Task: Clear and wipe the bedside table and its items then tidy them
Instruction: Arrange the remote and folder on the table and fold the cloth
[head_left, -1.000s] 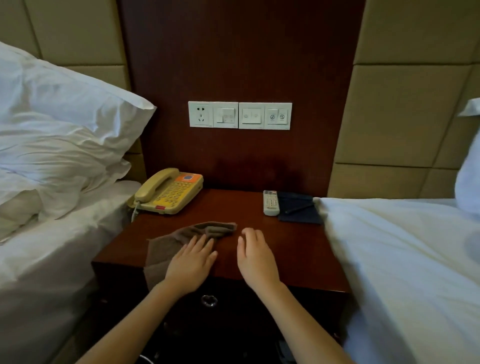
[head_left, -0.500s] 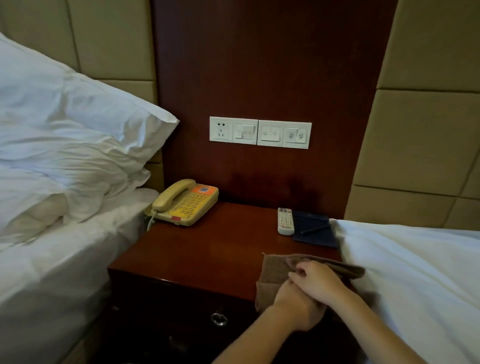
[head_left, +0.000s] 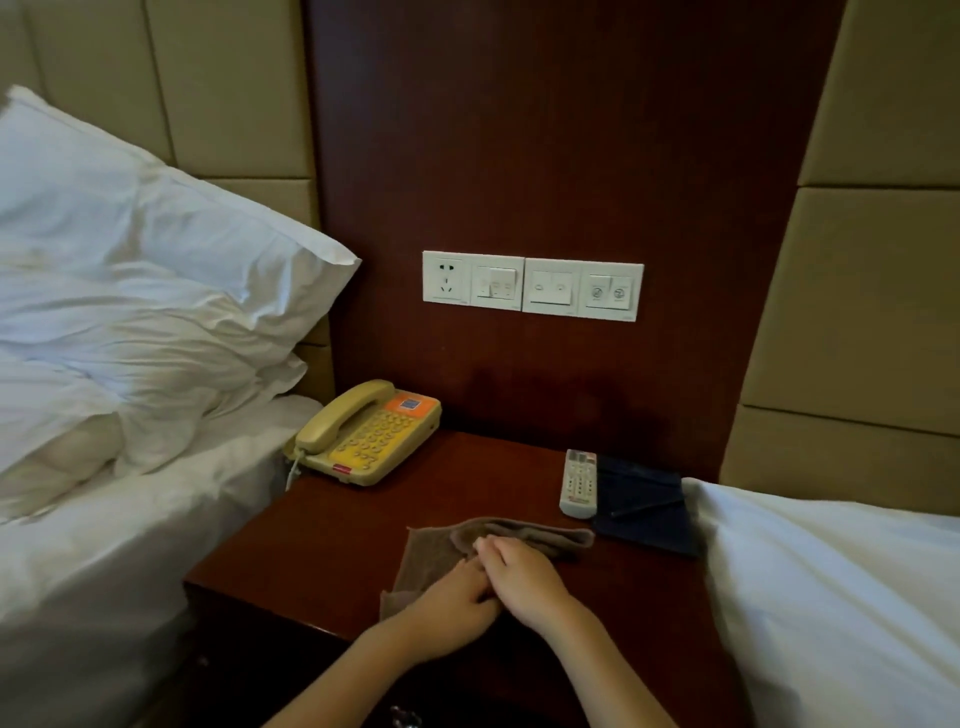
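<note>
— Bedside table (head_left: 332, 551): dark reddish wood, standing between two white-sheeted beds, backed by a wooden wall panel. What's on it from where you are?
— A yellow telephone (head_left: 369, 441) at the back left corner, handset on its cradle. At the back right, a white remote control (head_left: 579, 483) lies just beside a dark blue folder (head_left: 649, 525), with a pen (head_left: 647, 505) across the folder.
— And the hands?
— Both are down on a brown cloth (head_left: 436, 545) near the front middle of the top. The left hand (head_left: 447, 608) lies palm down on it, fingers straight as far as I can see. The right hand (head_left: 524, 577) overlaps them.
— Is the right one gripping?
— No, its fingers are stretched out flat, tips on a rolled fold along the cloth's far edge. Both simply press on it.
— Is the cloth near the remote?
— Its right end reaches the folder's front corner. Touching or not, I can't tell.
</note>
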